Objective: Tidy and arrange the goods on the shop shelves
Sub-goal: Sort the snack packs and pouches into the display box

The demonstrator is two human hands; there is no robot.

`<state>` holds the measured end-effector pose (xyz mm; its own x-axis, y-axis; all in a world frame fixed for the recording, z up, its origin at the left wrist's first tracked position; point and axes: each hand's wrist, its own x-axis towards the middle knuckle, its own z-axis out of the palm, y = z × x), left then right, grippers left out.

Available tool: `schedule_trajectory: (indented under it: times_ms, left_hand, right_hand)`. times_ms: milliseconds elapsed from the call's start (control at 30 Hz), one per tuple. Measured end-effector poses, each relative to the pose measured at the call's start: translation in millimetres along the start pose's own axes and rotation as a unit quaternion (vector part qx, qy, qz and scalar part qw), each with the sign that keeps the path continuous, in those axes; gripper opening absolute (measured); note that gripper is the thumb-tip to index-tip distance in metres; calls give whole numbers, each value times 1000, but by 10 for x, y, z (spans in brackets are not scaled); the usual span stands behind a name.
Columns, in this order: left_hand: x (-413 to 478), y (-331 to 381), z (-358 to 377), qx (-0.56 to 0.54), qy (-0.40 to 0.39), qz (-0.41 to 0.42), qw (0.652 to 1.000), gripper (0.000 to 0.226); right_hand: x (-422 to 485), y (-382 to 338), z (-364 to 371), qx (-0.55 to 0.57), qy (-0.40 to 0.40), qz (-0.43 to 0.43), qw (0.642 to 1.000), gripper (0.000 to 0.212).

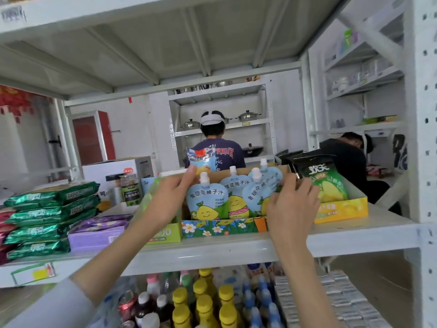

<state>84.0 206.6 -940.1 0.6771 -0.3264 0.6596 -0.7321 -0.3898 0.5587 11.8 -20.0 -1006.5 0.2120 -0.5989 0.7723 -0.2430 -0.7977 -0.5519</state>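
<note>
**Both hands at the pouch tray, grips hidden**

On the white shelf (pixel 212 253) a flowered tray (pixel 220 227) holds pale blue spouted pouches (pixel 208 201) standing in a row, each printed with a smiling yellow fruit; the rightmost one tilts, and its lower part is covered by the right hand (pixel 293 207). That hand shows only its back; its fingers bend forward where the tray meets a yellow box (pixel 343 210), their tips out of sight, so I cannot tell whether they clasp the tray wall, a pouch or nothing. The left hand (pixel 169 197) rises at the tray's left end, thumb stretched up to the lower corner of a wave-printed pouch (pixel 201 158) that stands higher than the rest; its fingers are hidden behind the hand itself, and whether it grips that pouch cannot be told.

Green snack bags (pixel 327 183) lean in the yellow box; left of the tray lies a purple box (pixel 99 234), then a stack of green packs (pixel 52 216) near the frame edge, with a jar (pixel 130 189) behind. Below, yellow-capped bottles (pixel 203 304) run off the bottom edge. Beyond the shelf stands a person in a white headband (pixel 212 147), back turned; a second person (pixel 350 155) bends low at the right.
</note>
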Motion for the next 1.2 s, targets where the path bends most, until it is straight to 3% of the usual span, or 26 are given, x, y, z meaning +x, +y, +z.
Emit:
schedule_trajectory:
  times_ms: [133, 233, 433, 633, 733, 900, 1000, 1200]
  left_hand:
    - [-426, -185, 2, 49, -87, 55, 993, 39]
    - [-482, -290, -22, 120, -37, 129, 984, 35]
    - [-478, -396, -80, 289, 19, 346, 892, 32]
    - [-496, -475, -49, 339, -7, 428, 838, 28]
    - [-503, -469, -39, 308, 6, 393, 867, 29]
    - [-283, -319, 6, 202, 83, 208, 954, 39]
    - [-61, -235, 82, 163, 51, 111, 979, 30]
    - [273, -141, 312, 41, 19, 16, 999, 18]
  right_hand:
    - [-59, -35, -3, 6, -23, -8, 1000, 41]
    - [-50, -11, -31, 28, -56, -20, 998, 41]
    - [132, 177, -224, 58, -226, -75, 969, 35]
    - [227, 292, -450, 119, -350, -67, 927, 49]
    - [214, 286, -431, 145, -327, -69, 931, 55]
    - [157, 234, -286, 105, -214, -73, 969, 52]
    - [95, 176, -219, 86, -142, -47, 985, 54]
    - [-73, -50, -99, 93, -19, 15, 995, 70]
